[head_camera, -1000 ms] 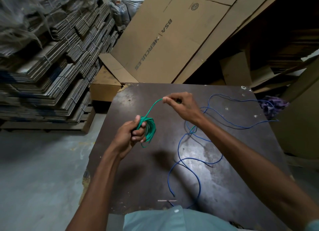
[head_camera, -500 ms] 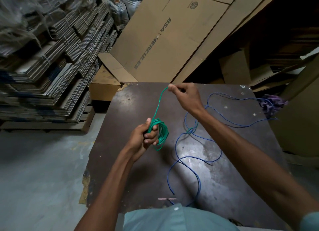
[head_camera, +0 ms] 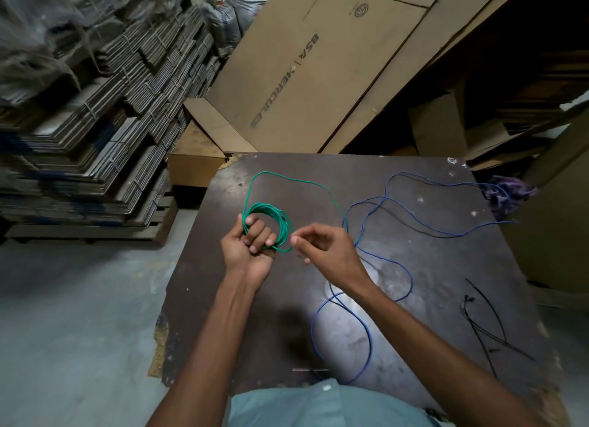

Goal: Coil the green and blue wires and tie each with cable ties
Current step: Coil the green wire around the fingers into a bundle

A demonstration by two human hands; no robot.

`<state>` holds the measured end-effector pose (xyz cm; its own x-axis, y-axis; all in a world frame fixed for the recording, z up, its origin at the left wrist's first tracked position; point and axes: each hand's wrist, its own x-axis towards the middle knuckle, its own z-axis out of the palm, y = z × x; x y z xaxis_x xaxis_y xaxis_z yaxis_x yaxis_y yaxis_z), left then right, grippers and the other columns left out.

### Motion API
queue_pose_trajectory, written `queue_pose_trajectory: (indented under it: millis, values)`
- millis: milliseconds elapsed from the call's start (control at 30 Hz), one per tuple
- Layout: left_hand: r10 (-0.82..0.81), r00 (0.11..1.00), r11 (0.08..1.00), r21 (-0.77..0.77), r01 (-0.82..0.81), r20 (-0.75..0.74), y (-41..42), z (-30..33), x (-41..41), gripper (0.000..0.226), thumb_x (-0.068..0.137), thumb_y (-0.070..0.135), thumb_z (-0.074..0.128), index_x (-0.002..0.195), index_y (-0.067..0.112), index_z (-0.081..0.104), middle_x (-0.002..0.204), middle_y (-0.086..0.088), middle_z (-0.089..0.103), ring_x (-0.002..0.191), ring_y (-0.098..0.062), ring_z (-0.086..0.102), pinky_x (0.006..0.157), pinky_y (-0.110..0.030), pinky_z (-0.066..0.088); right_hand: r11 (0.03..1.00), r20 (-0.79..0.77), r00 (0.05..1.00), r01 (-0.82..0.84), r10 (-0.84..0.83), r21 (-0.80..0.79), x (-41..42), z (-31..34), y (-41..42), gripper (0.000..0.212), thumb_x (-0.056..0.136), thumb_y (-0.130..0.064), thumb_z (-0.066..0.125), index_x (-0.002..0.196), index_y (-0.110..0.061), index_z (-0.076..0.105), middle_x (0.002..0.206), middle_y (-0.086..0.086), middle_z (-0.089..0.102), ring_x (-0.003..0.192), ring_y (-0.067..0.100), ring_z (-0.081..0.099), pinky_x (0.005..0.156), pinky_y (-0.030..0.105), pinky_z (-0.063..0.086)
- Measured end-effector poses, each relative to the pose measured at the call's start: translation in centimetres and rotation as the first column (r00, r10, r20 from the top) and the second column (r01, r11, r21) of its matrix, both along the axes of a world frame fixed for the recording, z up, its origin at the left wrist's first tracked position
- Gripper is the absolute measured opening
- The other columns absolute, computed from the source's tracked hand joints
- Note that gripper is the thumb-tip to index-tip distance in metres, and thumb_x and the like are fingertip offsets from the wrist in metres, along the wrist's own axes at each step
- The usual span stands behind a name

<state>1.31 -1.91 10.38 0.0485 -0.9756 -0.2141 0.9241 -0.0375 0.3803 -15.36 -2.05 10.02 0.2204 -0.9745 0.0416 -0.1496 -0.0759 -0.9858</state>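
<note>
Stacks of flattened cartons [head_camera: 95,114] fill the left side of the room, and a big brown cardboard sheet [head_camera: 306,72] leans against the wall behind the dark table [head_camera: 446,267]. A purple rag [head_camera: 506,193] sits off the table's far right corner. Black cable ties [head_camera: 487,327] lie loose near the right edge. The blue wire [head_camera: 411,276] sprawls uncoiled across the table's middle and right, passing under the right forearm. The left hand [head_camera: 247,251] is curled around the green wire [head_camera: 271,222], gripping its coil above the table, with a long loose loop trailing out toward the far edge. The right hand [head_camera: 325,248] hovers just beside the coil, fingers half bent, thumb and forefinger close together at the coil's edge; whether they pinch the strand I cannot tell.
</note>
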Motion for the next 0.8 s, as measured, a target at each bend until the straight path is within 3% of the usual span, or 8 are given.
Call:
queue_pose_trajectory:
  millis: [67, 200, 367, 600, 800]
  values:
    - [0.013, 1.0, 1.0, 0.014, -0.013, 0.016, 0.1, 0.0, -0.2, 0.037, 0.099, 0.029, 0.032, 0.068, 0.016, 0.046, 0.041, 0.007, 0.026, 0.032, -0.007, 0.023, 0.043, -0.022, 0.032, 0.979, 0.152, 0.988, -0.059, 0.029, 0.196, -0.3, -0.5, 0.1, 0.016, 0.083, -0.008, 0.082, 0.098, -0.006, 0.077, 0.091, 0.021, 0.075, 0.08, 0.022, 0.073, 0.077, 0.038, 0.062]
    - [0.028, 0.998, 0.999, 0.038, -0.03, 0.053, 0.2, 0.1, -0.9, 0.041, 0.102, 0.037, 0.029, 0.072, 0.015, 0.046, 0.042, 0.007, 0.025, 0.032, -0.007, 0.022, 0.044, -0.023, 0.033, 0.962, 0.175, 0.984, -0.067, 0.021, 0.265, -0.9, -0.4, 0.2, 0.039, 0.069, 0.0, 0.09, 0.104, -0.009, 0.077, 0.091, 0.012, 0.076, 0.08, 0.015, 0.073, 0.084, 0.03, 0.061]
    - [0.066, 0.989, 0.997, 0.032, -0.071, 0.135, 0.1, 0.4, -1.6, 0.043, 0.102, 0.043, 0.027, 0.075, 0.014, 0.046, 0.042, 0.009, 0.025, 0.032, -0.006, 0.023, 0.045, -0.023, 0.031, 0.955, 0.205, 0.979, -0.067, 0.006, 0.289, -1.0, -0.4, 0.2, 0.043, 0.066, 0.004, 0.091, 0.107, 0.0, 0.074, 0.087, 0.009, 0.074, 0.077, 0.013, 0.072, 0.08, 0.024, 0.06]
    - [0.093, 0.953, 0.995, 0.003, -0.098, 0.288, -0.2, -0.1, -2.9, 0.041, 0.103, 0.042, 0.03, 0.075, 0.015, 0.044, 0.04, 0.011, 0.024, 0.031, -0.004, 0.021, 0.041, -0.021, 0.031, 0.956, 0.243, 0.969, -0.042, -0.031, 0.292, -0.3, -0.9, 0.5, 0.048, 0.067, 0.006, 0.09, 0.111, -0.001, 0.074, 0.082, 0.004, 0.075, 0.075, 0.012, 0.072, 0.077, 0.022, 0.058]
    - [0.058, 0.901, 0.996, 0.034, -0.08, 0.43, -0.3, -0.3, -3.7, 0.04, 0.103, 0.04, 0.032, 0.073, 0.016, 0.041, 0.04, 0.01, 0.021, 0.032, -0.005, 0.017, 0.038, -0.021, 0.029, 0.96, 0.271, 0.96, -0.002, -0.078, 0.282, 0.0, -1.5, 0.6, 0.045, 0.068, 0.007, 0.088, 0.109, -0.002, 0.073, 0.091, 0.02, 0.077, 0.083, 0.024, 0.075, 0.089, 0.037, 0.061]
